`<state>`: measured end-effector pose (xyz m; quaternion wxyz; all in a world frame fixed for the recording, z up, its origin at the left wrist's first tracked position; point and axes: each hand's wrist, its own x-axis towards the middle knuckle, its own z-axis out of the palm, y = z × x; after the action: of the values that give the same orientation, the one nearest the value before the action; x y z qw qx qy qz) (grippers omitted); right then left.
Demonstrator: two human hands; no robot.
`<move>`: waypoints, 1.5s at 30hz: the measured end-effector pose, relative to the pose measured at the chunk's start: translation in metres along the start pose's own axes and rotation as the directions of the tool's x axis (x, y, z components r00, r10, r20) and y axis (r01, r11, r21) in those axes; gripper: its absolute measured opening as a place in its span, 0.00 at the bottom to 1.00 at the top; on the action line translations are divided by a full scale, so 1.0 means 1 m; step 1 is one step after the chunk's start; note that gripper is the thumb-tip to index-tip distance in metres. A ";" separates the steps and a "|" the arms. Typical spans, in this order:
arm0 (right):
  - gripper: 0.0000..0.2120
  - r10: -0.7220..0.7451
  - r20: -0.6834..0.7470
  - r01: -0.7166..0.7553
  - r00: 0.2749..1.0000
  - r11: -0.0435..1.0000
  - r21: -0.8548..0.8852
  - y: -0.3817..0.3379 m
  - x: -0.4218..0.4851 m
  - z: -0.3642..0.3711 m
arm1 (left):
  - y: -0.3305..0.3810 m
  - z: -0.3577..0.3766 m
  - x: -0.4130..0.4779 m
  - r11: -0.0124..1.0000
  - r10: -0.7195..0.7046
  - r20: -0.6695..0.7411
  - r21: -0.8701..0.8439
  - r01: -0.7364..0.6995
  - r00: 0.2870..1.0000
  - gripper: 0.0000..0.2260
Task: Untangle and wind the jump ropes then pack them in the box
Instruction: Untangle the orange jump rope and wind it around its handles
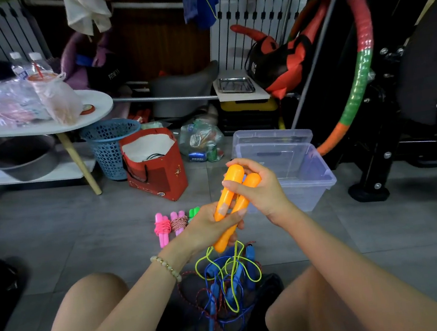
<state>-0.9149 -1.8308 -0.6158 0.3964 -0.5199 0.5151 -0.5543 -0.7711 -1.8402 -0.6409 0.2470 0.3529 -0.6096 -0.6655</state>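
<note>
1. Grip: left hand holds the two orange plastic handles low, right hand holds their tops.
2. Axis near-upright; thin yellow-green cord hangs tangled below.
3. Clear plastic box just beyond right hand.

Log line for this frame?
left hand: grips orange handles | right hand: grips handles' tops | yellow rope: unwound, hanging | box: open

Down on the grey tiled floor: a wound pink jump rope, a pink-handled rope with red-and-white cord and a green-handled rope side by side. Clear plastic box to their right, red fabric bag and blue perforated plastic basket behind.
</note>
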 end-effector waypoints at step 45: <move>0.05 0.111 0.082 -0.073 0.990 0.923 -0.377 0.021 -0.014 -0.051 | 0.010 -0.055 0.036 0.972 0.021 -0.122 0.236 0.009 0.992 0.08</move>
<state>-0.9655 -1.8117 -0.6348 0.3416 -0.5884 0.6140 -0.4000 -0.7525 -1.9043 -0.6378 0.2426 0.4185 -0.6690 -0.5643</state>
